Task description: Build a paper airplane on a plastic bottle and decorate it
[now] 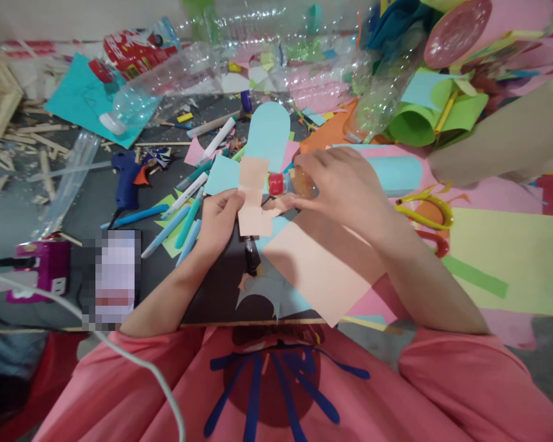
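Note:
My left hand [219, 222] is closed, thumb and finger pinching the left edge of a peach paper piece [254, 199] with a creased, cut outline. My right hand [338, 184] curls around a small clear bottle [304, 183] with an amber tint, lying on its side. Its red cap [275, 183] points left, close to the peach piece. Behind them lies a light blue paper strip with a rounded end [270, 132]. A larger peach sheet [325, 264] lies below my right hand, and a black marker [251, 255] sits below the held piece.
Several markers [184, 196] and a blue glue gun [126, 181] lie to the left, near a phone [115, 276] and a purple power adapter [41, 270]. Yellow-handled scissors [426, 205] rest at right. Plastic bottles [152, 86] and paper scraps crowd the back. A white cable [120, 350] crosses the front left.

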Demonstrator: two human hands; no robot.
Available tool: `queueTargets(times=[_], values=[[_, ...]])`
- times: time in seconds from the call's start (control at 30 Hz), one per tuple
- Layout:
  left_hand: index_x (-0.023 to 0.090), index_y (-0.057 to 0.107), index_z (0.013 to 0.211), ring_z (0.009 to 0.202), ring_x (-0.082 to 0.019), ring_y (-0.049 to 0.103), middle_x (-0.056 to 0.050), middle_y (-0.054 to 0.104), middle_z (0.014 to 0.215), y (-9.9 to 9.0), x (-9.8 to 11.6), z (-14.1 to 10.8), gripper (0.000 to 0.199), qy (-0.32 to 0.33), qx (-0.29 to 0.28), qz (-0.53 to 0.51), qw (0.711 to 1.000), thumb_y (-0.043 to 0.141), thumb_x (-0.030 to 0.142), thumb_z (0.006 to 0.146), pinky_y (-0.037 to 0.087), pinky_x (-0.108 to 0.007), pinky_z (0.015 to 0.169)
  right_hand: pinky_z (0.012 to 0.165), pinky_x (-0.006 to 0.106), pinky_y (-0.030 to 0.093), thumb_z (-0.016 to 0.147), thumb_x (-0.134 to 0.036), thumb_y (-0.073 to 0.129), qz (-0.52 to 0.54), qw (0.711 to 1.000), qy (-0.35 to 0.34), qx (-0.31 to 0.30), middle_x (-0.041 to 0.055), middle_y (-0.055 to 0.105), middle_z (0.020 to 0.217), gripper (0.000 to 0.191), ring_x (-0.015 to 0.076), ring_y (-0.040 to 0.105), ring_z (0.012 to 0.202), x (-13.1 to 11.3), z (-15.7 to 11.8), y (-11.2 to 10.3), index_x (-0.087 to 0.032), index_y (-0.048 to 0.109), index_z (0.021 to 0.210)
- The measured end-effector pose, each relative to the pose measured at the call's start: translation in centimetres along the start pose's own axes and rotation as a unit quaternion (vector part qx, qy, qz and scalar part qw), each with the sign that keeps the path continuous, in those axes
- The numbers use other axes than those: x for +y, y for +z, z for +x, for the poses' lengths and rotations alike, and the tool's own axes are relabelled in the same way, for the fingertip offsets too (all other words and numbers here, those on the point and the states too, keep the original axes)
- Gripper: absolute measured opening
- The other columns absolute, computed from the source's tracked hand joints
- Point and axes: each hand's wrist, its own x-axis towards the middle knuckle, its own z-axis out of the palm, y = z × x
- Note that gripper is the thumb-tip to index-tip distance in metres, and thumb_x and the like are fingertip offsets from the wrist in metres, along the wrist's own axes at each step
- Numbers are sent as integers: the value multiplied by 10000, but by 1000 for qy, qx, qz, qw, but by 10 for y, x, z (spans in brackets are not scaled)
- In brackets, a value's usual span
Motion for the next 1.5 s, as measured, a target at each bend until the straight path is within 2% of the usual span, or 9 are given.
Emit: queueTargets(times=[0.23,0.3,0.43,0.53,0.6,0.73,1.13,1.37,1.5], values=[[204,353,542,455,-81,296,46,309,526,0,-13,5,436,1,13,-62,998,608,390,843,259,-245,404,1031,559,271,866,-306,663,28,983,96,151,250,514,1397,381,395,390,1330,27,11,16,-124,615,1196],[211,482,639,468,-79,360,44,417,575,-2,-14,8,315,14,47,-100,994,646,399,831,304,-247,414,981,504,341,904,-248,590,32,989,84,113,234,573,1320,315,354,480,1236,12,9,11,-116,616,1189],[288,501,982,519,-75,478,73,562,709,-9,-17,17,268,58,117,-161,978,692,380,818,416,-240,482,757,366,426,968,-205,455,65,992,-57,-90,111,679,888,221,244,614,877,-42,-7,5,-140,665,948],[288,405,972,504,-60,484,109,556,665,-16,-23,23,375,102,165,-166,967,732,360,803,412,-221,496,643,304,408,1006,-337,434,92,967,-150,-184,91,689,940,304,213,631,842,-75,-20,19,-181,623,1186],[290,386,989,512,-64,503,114,542,646,-19,-26,25,414,116,176,-128,969,738,391,798,408,-223,506,610,291,387,1013,-442,384,87,969,-154,-171,110,690,991,414,212,633,849,-87,-25,34,-205,573,1294],[321,402,1031,592,-126,594,73,579,688,-21,-29,23,352,97,159,-27,982,647,491,844,416,-279,521,584,287,336,1010,-380,390,107,970,-125,-179,108,706,969,345,207,634,879,-90,-23,54,-198,669,1099],[281,338,879,479,-95,419,85,364,640,-8,1,8,389,199,167,-55,964,697,421,827,317,-255,499,517,260,281,867,-277,515,192,965,12,-178,47,784,920,337,173,669,697,-88,-21,55,-228,667,1164],[219,551,862,604,-108,469,6,550,783,-12,0,2,245,206,156,68,964,552,460,909,389,-250,571,567,238,424,745,-178,469,467,877,113,-5,-6,682,663,265,111,550,544,-68,-18,56,-186,718,834],[209,580,898,657,-109,537,6,608,810,-7,-1,-1,92,152,11,115,982,548,285,859,431,-236,620,607,283,468,744,-228,454,505,823,177,190,-1,669,736,186,146,607,654,-39,-7,37,-231,639,758]])
